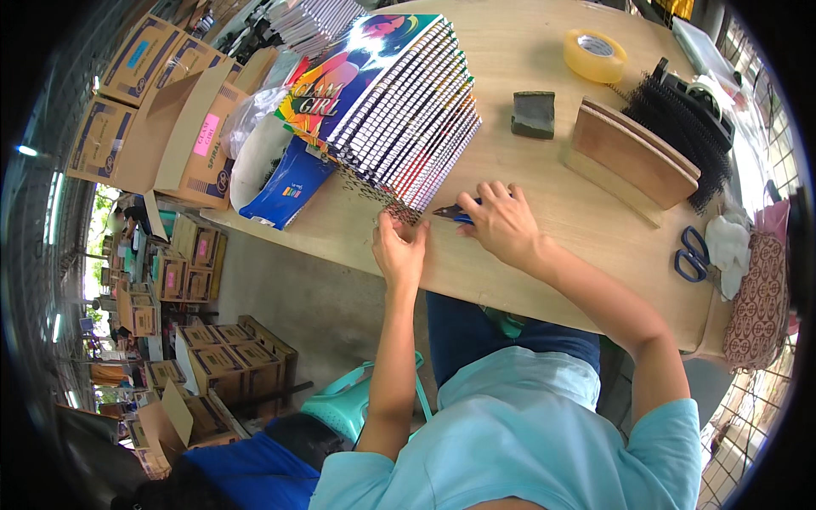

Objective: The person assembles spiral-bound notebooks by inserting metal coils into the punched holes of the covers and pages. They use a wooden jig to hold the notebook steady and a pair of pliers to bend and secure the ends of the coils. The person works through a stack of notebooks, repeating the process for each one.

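A tall stack of spiral notebooks (408, 106) with a colourful illustrated cover lies on the wooden table, spiral bindings showing along its side. At the stack's lower corner, my left hand (399, 251) pinches the end of a notebook; exactly which one is hidden by the fingers. My right hand (507, 228) is wrapped round a pair of pliers (453, 213) with blue handles. Their dark jaws point left, close to that same corner and just right of my left fingertips. Dark loose wire coils hang below the stack's left side.
Left of the stack sit a blue-and-white carton (293, 183) and brown boxes (200, 136). Across the table (510, 51) are a tape roll (595, 56), a dark block (533, 115), a wooden block (633, 153), black spiral coils (680, 127) and scissors (693, 253).
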A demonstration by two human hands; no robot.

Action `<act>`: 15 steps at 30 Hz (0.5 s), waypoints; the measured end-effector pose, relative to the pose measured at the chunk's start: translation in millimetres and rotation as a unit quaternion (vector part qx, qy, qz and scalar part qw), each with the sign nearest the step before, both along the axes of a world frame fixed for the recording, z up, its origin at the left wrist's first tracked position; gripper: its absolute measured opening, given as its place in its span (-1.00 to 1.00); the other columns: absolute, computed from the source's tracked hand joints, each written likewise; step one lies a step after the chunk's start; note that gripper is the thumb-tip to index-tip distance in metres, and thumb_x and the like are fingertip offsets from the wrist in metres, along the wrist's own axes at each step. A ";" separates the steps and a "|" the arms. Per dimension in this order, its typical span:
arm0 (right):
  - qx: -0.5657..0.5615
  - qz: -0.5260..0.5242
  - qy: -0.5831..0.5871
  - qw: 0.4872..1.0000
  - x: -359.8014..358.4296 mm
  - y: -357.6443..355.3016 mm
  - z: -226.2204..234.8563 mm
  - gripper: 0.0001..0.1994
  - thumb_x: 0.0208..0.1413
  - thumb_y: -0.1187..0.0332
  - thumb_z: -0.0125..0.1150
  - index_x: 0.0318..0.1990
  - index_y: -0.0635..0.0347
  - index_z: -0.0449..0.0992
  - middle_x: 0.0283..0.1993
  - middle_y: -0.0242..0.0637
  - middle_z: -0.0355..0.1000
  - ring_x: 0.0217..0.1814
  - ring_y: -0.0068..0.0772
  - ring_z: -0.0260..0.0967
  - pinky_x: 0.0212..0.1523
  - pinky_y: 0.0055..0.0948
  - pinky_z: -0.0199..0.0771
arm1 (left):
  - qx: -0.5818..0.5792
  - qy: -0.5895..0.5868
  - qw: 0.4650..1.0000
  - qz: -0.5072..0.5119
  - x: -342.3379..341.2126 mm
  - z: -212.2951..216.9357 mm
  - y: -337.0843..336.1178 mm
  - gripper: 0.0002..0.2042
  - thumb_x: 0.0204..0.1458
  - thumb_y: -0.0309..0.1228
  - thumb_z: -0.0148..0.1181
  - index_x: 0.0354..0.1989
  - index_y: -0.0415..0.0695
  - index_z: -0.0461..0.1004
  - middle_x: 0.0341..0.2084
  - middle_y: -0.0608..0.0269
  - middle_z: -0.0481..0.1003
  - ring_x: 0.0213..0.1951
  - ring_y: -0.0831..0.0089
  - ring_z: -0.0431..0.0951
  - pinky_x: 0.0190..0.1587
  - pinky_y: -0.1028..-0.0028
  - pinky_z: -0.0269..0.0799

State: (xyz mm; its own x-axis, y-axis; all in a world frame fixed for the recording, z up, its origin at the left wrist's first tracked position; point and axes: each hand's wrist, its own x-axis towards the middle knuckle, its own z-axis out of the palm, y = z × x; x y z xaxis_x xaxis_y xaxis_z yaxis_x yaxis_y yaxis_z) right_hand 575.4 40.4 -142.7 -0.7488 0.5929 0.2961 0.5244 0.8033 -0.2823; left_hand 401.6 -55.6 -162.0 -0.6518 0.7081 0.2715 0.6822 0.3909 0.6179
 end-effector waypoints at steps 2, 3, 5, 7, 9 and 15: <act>-0.027 -0.009 -0.036 0.999 -13.5 2.4 -2.1 -0.54 0.02 0.00 0.28 -0.09 0.15 0.38 -0.13 -0.19 0.38 0.01 -0.17 0.32 -0.11 -0.09 0.35 | 0.030 -0.020 0.999 0.000 -6.5 -6.9 2.4 -0.61 -0.17 -0.36 0.46 -0.25 -0.21 0.38 -0.39 0.09 0.52 -0.30 0.13 0.54 -0.25 0.21 0.42; -0.041 -0.013 -0.054 0.998 -18.2 3.2 -1.9 -0.52 0.01 -0.02 0.28 -0.08 0.13 0.38 -0.13 -0.21 0.39 0.02 -0.19 0.32 -0.12 -0.08 0.34 | 0.045 -0.030 0.999 0.001 -9.6 -9.8 2.7 -0.64 -0.16 -0.38 0.45 -0.28 -0.21 0.39 -0.42 0.11 0.53 -0.34 0.15 0.55 -0.28 0.22 0.43; -0.027 -0.023 -0.050 0.998 -23.7 2.4 -1.5 -0.50 -0.01 -0.06 0.29 -0.09 0.12 0.38 -0.13 -0.21 0.39 0.02 -0.20 0.32 -0.13 -0.07 0.34 | 0.078 -0.023 0.997 -0.010 -9.7 -14.9 2.3 -0.68 -0.16 -0.39 0.44 -0.33 -0.21 0.40 -0.47 0.14 0.53 -0.40 0.17 0.55 -0.31 0.25 0.43; -0.017 -0.031 -0.048 0.998 -28.5 1.9 -2.4 -0.49 -0.02 -0.08 0.29 -0.10 0.11 0.39 -0.13 -0.21 0.39 0.02 -0.20 0.32 -0.14 -0.06 0.33 | 0.097 -0.022 0.995 -0.014 -8.8 -17.1 1.7 -0.70 -0.15 -0.40 0.44 -0.36 -0.21 0.40 -0.49 0.15 0.53 -0.42 0.19 0.56 -0.33 0.26 0.44; -0.011 -0.037 -0.049 0.998 -31.7 1.3 -4.6 -0.48 -0.03 -0.10 0.28 -0.10 0.11 0.39 -0.14 -0.21 0.40 0.02 -0.19 0.32 -0.15 -0.07 0.32 | 0.105 -0.026 0.994 -0.014 -6.7 -16.2 0.8 -0.70 -0.15 -0.39 0.45 -0.37 -0.22 0.41 -0.47 0.14 0.54 -0.42 0.19 0.56 -0.33 0.27 0.44; -0.007 -0.040 -0.053 0.998 -36.3 -2.2 -3.5 -0.49 -0.03 -0.11 0.27 -0.11 0.10 0.40 -0.14 -0.21 0.40 0.02 -0.18 0.31 -0.14 -0.05 0.32 | 0.111 -0.011 0.994 -0.013 -7.1 -20.9 -1.7 -0.72 -0.12 -0.40 0.43 -0.34 -0.22 0.44 -0.45 0.14 0.56 -0.39 0.20 0.57 -0.31 0.28 0.45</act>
